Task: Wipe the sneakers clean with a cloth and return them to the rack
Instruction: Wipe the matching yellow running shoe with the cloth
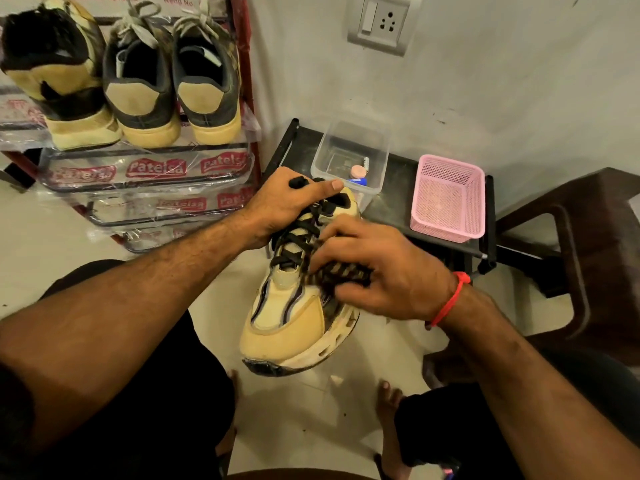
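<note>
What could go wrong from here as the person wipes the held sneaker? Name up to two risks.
1. The left hand holds the sneaker only at its collar, in the air; pressure from the right hand with the cloth might tip or drop it.
2. The cloth could snag the black laces and loosen them.

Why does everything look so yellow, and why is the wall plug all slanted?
Head view: warm, dim indoor light tints the floor and wall yellowish; the wide-angle lens bends the edges, tilting the wall socket; the right hand looks slightly smeared; the rack's plastic wrap shows glare.
</note>
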### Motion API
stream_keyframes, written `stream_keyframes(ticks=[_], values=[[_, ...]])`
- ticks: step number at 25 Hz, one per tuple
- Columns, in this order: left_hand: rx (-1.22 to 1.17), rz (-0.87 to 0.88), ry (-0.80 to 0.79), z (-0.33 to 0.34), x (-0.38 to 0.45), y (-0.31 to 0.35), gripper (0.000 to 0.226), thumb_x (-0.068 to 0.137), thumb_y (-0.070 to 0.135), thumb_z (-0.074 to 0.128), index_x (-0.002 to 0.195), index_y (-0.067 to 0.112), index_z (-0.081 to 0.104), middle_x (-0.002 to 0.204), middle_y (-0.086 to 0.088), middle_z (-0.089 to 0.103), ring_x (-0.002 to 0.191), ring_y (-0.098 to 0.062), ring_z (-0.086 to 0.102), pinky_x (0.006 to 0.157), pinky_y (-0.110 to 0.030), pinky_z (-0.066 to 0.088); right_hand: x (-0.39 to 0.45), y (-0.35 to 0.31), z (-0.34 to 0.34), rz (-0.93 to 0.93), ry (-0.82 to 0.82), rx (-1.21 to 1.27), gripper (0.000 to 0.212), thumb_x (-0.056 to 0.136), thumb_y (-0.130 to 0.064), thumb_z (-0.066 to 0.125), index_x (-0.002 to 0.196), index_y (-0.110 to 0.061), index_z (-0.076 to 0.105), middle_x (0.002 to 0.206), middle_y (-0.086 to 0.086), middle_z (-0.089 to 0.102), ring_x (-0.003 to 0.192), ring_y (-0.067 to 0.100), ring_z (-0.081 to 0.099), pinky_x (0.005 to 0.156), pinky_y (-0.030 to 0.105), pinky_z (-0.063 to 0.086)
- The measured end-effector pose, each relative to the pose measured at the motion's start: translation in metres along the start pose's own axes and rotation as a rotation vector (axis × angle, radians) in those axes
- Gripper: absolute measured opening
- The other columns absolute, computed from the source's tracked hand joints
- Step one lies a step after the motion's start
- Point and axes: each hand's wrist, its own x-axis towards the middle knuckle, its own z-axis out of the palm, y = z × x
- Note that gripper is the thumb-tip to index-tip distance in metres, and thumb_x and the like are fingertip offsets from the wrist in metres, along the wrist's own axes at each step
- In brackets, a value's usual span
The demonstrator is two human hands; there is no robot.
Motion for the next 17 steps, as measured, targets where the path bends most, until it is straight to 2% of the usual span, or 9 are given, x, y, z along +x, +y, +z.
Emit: stream_keyframes(ticks=[3,5,6,8,10,11,15,17], values=[[-0.027,0.016,-0.015,0.001,0.003,0.001,0.043,0.094,0.032,0.071,0.058,0.011,0.059,0.048,0.006,0.05,0.043,-0.007,0.046,0.046,-0.019,0.039,-0.009,0.032,-0.011,0.265,0.307,-0.146,0.03,0.082,-0.016,0.066,0.112,-0.014,0.07,0.113,0.007,0.058,0.102,0.015,0.055,0.087,0.04,0.056],[-0.027,0.029,0.013,-0.001,0.005,-0.001,0.041,0.095,0.033,0.07,0.07,0.001,0.064,0.053,0.001,0.054,0.045,-0.01,0.049,0.048,-0.02,0.041,-0.008,0.026,-0.008,0.315,0.346,-0.119,0.031,0.083,-0.016,0.064,0.113,-0.014,0.069,0.113,0.006,0.059,0.103,0.015,0.056,0.089,0.041,0.056],[-0.013,0.035,0.032,-0.001,0.005,-0.001,0.041,0.095,0.033,0.07,0.072,0.0,0.065,0.055,-0.001,0.054,0.046,-0.012,0.048,0.048,-0.021,0.04,-0.004,0.012,-0.002,0.244,0.28,-0.05,0.031,0.084,-0.017,0.063,0.114,-0.013,0.069,0.114,0.006,0.059,0.104,0.016,0.058,0.091,0.038,0.056],[0.033,0.031,0.059,-0.001,0.005,-0.003,0.043,0.095,0.033,0.071,0.071,-0.003,0.068,0.054,0.0,0.059,0.045,-0.01,0.049,0.047,-0.02,0.039,0.006,-0.023,0.02,-0.004,0.032,0.049,0.031,0.082,-0.011,0.068,0.113,-0.009,0.07,0.114,0.01,0.061,0.104,0.022,0.059,0.095,0.032,0.051],[0.083,0.032,0.041,-0.001,0.004,-0.003,0.045,0.095,0.029,0.071,0.071,-0.008,0.066,0.049,0.005,0.055,0.041,-0.007,0.046,0.046,-0.018,0.037,0.011,-0.034,0.03,-0.157,-0.134,-0.005,0.032,0.081,-0.009,0.072,0.113,-0.007,0.07,0.114,0.013,0.06,0.103,0.025,0.058,0.093,0.034,0.049],[0.079,0.044,0.028,-0.001,0.003,-0.003,0.045,0.095,0.026,0.07,0.068,-0.008,0.063,0.047,0.005,0.051,0.041,-0.008,0.044,0.045,-0.019,0.036,0.011,-0.026,0.025,-0.138,-0.103,-0.027,0.031,0.082,-0.012,0.072,0.113,-0.008,0.07,0.114,0.013,0.06,0.104,0.024,0.058,0.092,0.036,0.051],[-0.035,0.097,0.04,-0.007,0.004,-0.004,0.042,0.098,0.02,0.067,0.062,-0.001,0.058,0.051,0.0,0.046,0.046,-0.013,0.042,0.048,-0.025,0.036,0.0,0.023,-0.002,0.184,0.335,-0.009,0.032,0.082,-0.02,0.061,0.112,-0.011,0.069,0.116,0.005,0.059,0.109,0.019,0.058,0.093,0.038,0.054],[-0.065,0.088,0.083,-0.008,0.006,-0.003,0.04,0.098,0.018,0.065,0.061,0.004,0.057,0.049,0.004,0.047,0.045,-0.012,0.043,0.048,-0.024,0.038,-0.003,0.03,-0.006,0.274,0.395,0.011,0.033,0.082,-0.023,0.059,0.11,-0.01,0.07,0.112,0.004,0.062,0.109,0.017,0.06,0.093,0.041,0.054]])
